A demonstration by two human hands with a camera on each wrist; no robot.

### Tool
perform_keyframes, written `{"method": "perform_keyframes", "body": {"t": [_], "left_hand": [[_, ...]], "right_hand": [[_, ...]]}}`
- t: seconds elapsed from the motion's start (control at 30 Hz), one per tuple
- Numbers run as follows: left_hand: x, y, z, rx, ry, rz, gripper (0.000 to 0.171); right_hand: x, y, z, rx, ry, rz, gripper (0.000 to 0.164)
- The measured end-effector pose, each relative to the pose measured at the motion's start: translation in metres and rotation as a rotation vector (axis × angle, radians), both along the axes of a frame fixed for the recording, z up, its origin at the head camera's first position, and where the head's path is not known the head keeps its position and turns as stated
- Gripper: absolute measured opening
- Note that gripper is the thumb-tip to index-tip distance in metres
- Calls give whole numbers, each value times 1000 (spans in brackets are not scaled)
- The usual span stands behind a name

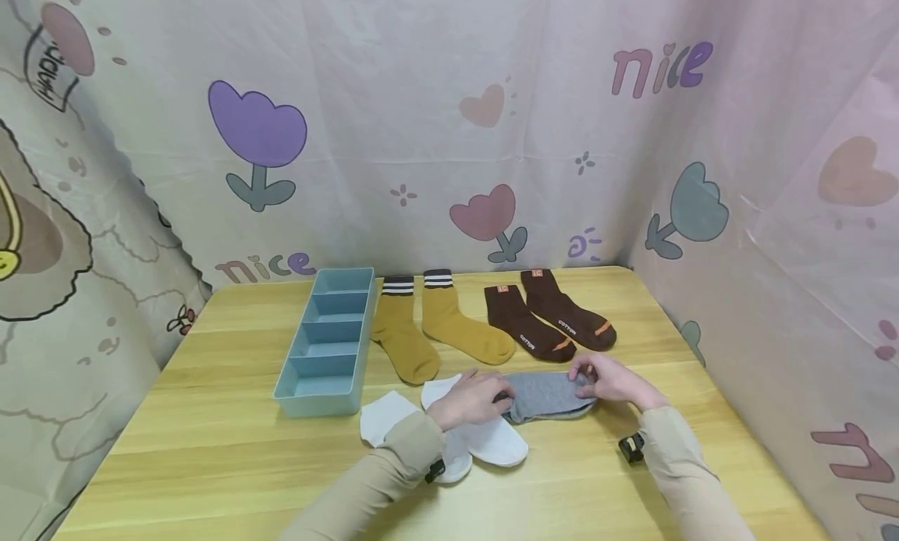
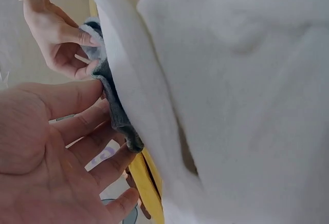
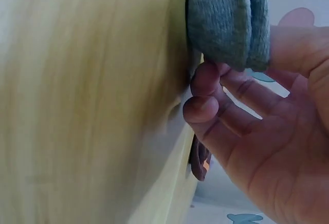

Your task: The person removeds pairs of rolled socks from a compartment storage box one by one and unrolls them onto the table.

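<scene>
A pair of grey socks, laid one on the other, lies between my two hands. My left hand pinches their left end between thumb and fingers, its wrist above the white socks. In the left wrist view the grey edge runs along its fingertips. At the other end, my right hand pinches the grey fabric. The right wrist view shows two grey layers with the thumb on one side and curled fingers beneath.
A blue-grey four-slot box stands at the left. Behind my hands lie mustard socks with striped cuffs and brown socks. The wooden table ends at a patterned curtain.
</scene>
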State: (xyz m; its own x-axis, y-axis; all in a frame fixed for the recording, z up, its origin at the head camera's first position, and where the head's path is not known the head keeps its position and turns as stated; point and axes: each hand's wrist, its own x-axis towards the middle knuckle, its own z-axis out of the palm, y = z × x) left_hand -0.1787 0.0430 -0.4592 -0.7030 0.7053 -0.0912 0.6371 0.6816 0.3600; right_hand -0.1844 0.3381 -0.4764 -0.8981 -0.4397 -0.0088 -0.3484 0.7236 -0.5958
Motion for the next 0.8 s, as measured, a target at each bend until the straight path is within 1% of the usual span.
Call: {"method": "perform_keyframes", "body": {"t": [0.1,0.27,0.4,0.5,0.53,0.63,0.73,0.8], "left_hand": [[-1,0,-2,-9,2,10,22],[-3,0,-4,-18,0,40,26],[-4,1,-2,28,-37,67,31],[-4,1,-2,81,-32,82,32],[-5,1,-1,98,-20,81,32],[-6,1,-2,120,48,62,26],[-7,0,-4,127,119,43,18],[-7,-1,-6,132,146,41,18]], "right_hand": [[4,2,1,13,-27,-11,22],[10,5,2,24,-41,-31,21],[12,5,4,24,-73,-24,13],[13,5,5,14,-81,-3,6],[14,5,6,11,-76,9,6],[15,5,8,-12,-87,46,5],[18,5,10,-37,-141,92,7],[19,4,11,-45,-187,112,12]]}}
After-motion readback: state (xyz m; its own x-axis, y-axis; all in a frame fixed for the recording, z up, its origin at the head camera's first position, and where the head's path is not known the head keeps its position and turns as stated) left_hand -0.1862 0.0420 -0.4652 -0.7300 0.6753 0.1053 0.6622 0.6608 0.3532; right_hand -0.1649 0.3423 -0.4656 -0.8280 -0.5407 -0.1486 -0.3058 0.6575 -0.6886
